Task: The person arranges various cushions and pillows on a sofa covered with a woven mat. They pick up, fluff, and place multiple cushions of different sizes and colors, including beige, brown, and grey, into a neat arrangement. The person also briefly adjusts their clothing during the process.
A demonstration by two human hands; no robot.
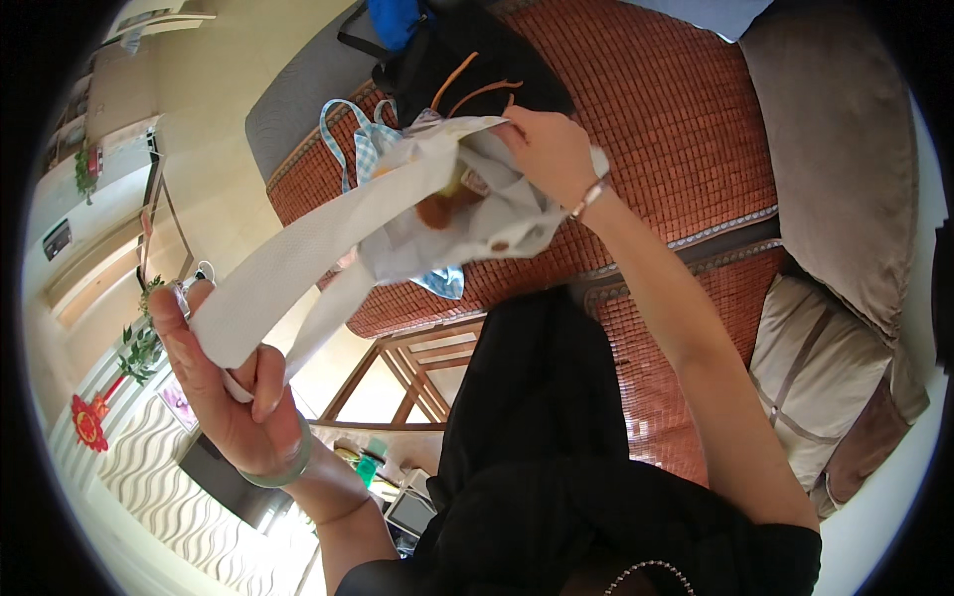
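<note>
A white cloth tote bag with a brown and green patch showing on it hangs between my hands above the seat. Its wide strap stretches down to my left hand, where the fingers are bent around the strap's end. A green bangle circles that wrist. Farther up, my right hand is closed on the bag's top edge. The bag's mouth gapes a little beside it. Partly behind the tote lies a blue-and-white checked bag with looped handles.
A reddish-brown woven mat covers the sofa seat. At the far side sits a black bag with orange-brown straps, near a blue item. Cushions line the right. A wooden rack stands below the seat's edge.
</note>
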